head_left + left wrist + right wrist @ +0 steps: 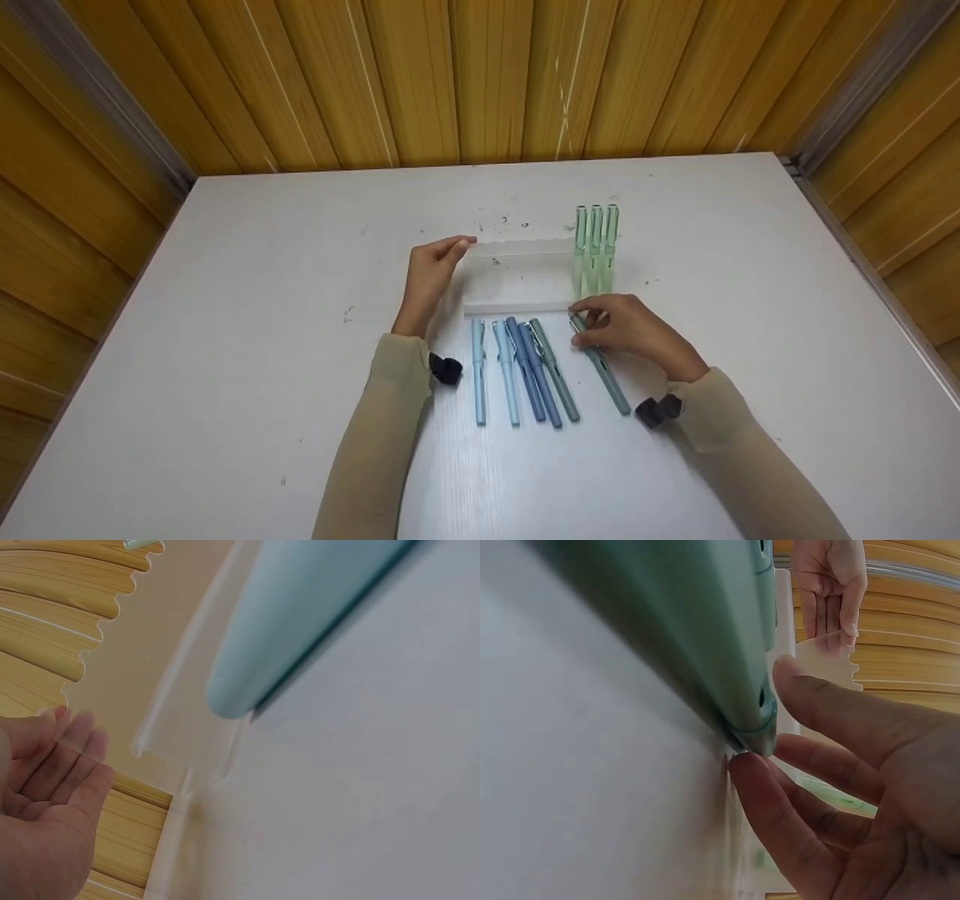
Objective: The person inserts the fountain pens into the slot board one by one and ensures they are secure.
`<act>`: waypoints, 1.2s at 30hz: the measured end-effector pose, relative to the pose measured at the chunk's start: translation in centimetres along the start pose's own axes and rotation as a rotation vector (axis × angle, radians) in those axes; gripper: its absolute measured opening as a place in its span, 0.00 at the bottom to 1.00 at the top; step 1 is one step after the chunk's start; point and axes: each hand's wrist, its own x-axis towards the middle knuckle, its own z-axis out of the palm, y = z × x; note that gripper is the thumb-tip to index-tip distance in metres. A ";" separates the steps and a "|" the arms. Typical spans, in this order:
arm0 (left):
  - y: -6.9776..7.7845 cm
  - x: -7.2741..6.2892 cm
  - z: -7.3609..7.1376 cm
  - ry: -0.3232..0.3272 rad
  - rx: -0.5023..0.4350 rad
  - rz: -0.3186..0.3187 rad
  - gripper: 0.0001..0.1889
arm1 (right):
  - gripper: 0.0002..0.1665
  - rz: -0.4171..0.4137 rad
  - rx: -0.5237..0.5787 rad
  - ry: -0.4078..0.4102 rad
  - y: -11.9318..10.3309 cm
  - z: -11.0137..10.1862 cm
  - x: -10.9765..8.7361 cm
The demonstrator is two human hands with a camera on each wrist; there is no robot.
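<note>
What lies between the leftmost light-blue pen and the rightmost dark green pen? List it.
The head view shows, left to right, another light-blue pen, two darker blue pens and another dark green pen.

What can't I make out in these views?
Head view: part of the green pen, covered by the right hand holding it.
Head view: dark specks, too small to identify.
Left wrist view: a light blue pen, far end cut off by the top edge.
Right wrist view: the green pen's other end, cut off by the top edge.
</note>
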 end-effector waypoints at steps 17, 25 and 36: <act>-0.1 0.2 -0.2 -0.001 0.001 -0.004 0.13 | 0.26 -0.015 0.006 -0.007 0.5 0.0 0.4; -0.1 0.1 -0.1 0.004 0.008 -0.014 0.13 | 0.26 -0.006 0.022 -0.017 0.7 -0.2 0.4; 0.0 0.0 0.0 0.001 0.004 -0.016 0.12 | 0.26 0.010 0.022 -0.039 0.7 -0.5 0.2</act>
